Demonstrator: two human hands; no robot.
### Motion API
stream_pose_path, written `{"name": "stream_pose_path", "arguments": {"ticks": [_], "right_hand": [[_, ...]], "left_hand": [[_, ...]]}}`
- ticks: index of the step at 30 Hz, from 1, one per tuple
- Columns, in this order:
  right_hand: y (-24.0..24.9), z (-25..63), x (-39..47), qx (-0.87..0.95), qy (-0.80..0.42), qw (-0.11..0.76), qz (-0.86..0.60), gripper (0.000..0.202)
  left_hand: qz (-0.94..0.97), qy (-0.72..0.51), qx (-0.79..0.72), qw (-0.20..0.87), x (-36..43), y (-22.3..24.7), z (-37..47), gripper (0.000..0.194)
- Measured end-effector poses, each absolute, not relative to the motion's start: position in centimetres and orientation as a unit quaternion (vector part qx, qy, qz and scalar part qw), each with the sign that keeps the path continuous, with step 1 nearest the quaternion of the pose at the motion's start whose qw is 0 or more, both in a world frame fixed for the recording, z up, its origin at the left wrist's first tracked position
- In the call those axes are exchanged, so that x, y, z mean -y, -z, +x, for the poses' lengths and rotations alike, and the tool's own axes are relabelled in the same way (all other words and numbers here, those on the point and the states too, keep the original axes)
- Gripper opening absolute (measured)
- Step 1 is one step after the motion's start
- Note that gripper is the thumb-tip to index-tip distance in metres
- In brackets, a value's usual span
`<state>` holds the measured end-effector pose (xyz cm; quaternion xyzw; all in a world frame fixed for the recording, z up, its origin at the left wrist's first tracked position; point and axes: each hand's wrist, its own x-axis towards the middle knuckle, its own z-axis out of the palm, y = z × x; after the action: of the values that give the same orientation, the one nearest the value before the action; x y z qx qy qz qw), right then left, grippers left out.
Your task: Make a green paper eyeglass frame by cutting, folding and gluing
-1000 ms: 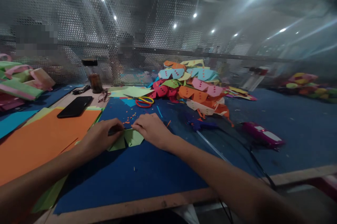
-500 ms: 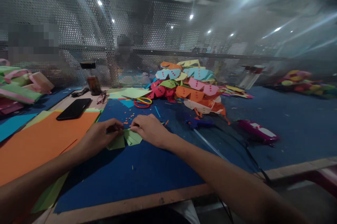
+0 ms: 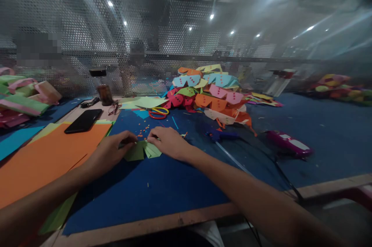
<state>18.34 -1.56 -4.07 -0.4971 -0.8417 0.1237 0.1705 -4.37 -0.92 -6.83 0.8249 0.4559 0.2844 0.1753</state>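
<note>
A light green folded paper piece lies low over the blue table mat, its slanted flaps pointing toward me. My left hand pinches its left end between thumb and fingers. On its right upper edge, my right hand is closed, fingertips pressed together on the paper. The fingers cover the paper's top edge. Small orange paper bits are scattered just beyond the hands. Red-and-yellow-handled scissors lie a little farther back.
Orange sheets with a black phone lie at left, near a bottle. Colourful cut-paper shapes are heaped at the back. A blue glue gun and a purple device with a cord lie right.
Both hands and the green paper have shifted slightly to the right. The grip on the paper looks the same.
</note>
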Motion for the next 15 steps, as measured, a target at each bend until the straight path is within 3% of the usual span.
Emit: {"name": "stream_pose_path", "arguments": {"ticks": [6,15], "right_hand": [[4.7,19.4,0.5,0.804,-0.132,0.172,-0.554,0.021],[4.6,19.4,0.4,0.798,-0.164,0.15,-0.56,0.022]], "left_hand": [[0.876,-0.333,-0.342,0.069,1.6,6.8,-4.0,0.013],[0.925,-0.251,-0.287,-0.001,2.8,6.9,-3.2,0.009]]}}
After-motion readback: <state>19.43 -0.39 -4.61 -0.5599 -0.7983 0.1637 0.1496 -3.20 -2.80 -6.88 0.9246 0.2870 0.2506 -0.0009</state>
